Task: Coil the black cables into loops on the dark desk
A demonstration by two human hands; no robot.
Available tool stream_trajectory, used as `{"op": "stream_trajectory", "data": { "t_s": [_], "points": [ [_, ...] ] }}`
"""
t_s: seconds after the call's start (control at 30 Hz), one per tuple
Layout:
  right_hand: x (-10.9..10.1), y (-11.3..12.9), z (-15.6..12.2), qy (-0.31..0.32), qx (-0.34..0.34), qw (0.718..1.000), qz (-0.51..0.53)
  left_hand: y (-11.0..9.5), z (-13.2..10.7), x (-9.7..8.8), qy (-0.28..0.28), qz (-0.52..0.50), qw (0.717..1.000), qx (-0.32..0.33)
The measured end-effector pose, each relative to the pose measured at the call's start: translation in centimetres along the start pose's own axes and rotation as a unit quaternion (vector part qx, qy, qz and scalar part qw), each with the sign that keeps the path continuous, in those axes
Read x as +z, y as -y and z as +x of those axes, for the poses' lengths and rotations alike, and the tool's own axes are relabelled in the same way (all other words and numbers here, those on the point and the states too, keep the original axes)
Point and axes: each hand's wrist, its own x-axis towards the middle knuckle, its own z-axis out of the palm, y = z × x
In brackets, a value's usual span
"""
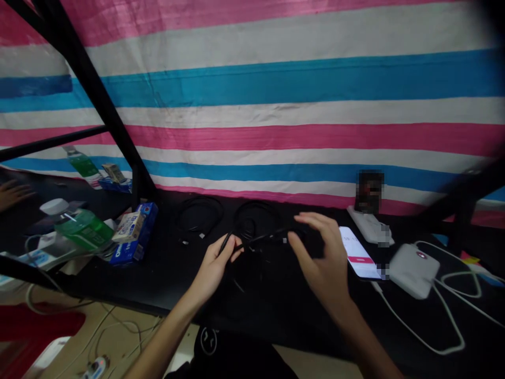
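Note:
My left hand (215, 266) is closed on a thin black cable (262, 238), pinched between thumb and fingers. The cable stretches right from that grip towards my right hand (325, 258), which is open with thumb and fingers spread. The cable's far end is blurred against the dark table, so contact with the right fingers is hard to make out. Behind my hands lie two coiled black cables, one at the left (199, 199) with light metal plugs showing, the other at the right (258, 202).
On the right, a lit phone (361, 252) lies beside a white power bank (416, 271) with white cords. At left stand a blue box (144, 226), a small carton (129, 226) and a green bottle (84, 229). A black metal frame (98, 100) slants there. Another person's hand (16, 195) shows far left.

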Motion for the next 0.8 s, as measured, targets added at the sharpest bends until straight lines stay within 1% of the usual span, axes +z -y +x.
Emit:
{"op": "stream_trajectory", "data": {
  "t_s": [0.03, 0.1, 0.17, 0.23, 0.3, 0.37, 0.47, 0.53, 0.63, 0.73, 0.8],
  "points": [
    [0.1, 0.9, -0.9, 0.011, -0.029, 0.999, -0.009, 0.0, 0.0, 0.3, -0.01, -0.036, 0.999, -0.015],
    [0.4, 2.6, -2.7, 0.099, -0.09, 0.99, -0.04, -0.3, 0.0, 0.6, -0.02, -0.074, 0.996, -0.035],
    [0.8, 3.6, -4.1, 0.157, -0.117, 0.977, -0.089, -0.7, 0.0, 0.8, -0.035, -0.08, 0.995, -0.037],
    [1.1, 3.7, -4.6, 0.162, -0.119, 0.972, -0.123, -1.2, -0.1, 0.8, -0.049, -0.076, 0.996, -0.027],
    [1.2, 3.2, -4.2, 0.149, -0.133, 0.971, -0.129, -1.8, -0.2, 0.8, -0.052, -0.061, 0.997, -0.013],
    [1.1, 2.7, -3.2, 0.137, -0.166, 0.97, -0.117, -2.4, -0.4, 0.7, -0.038, -0.049, 0.998, -0.004],
    [0.8, 2.3, -1.3, 0.145, -0.199, 0.966, -0.074, -3.4, -0.7, 0.2, 0.002, -0.036, 0.999, 0.006],
    [0.6, 2.5, -0.2, 0.159, -0.185, 0.97, -0.023, -3.9, -1.0, -0.2, 0.042, -0.005, 0.999, 0.029],
    [0.3, 2.9, 0.9, 0.196, -0.13, 0.969, 0.079, -4.2, -1.4, -0.9, 0.096, 0.077, 0.991, 0.062],
    [0.0, 2.9, 1.1, 0.258, -0.067, 0.95, 0.163, -3.9, -1.3, -1.4, 0.095, 0.188, 0.973, 0.095],
    [-0.5, 2.6, 0.8, 0.289, -0.047, 0.937, 0.189, -3.5, -1.0, -1.3, 0.082, 0.258, 0.954, 0.128]
  ]
}}
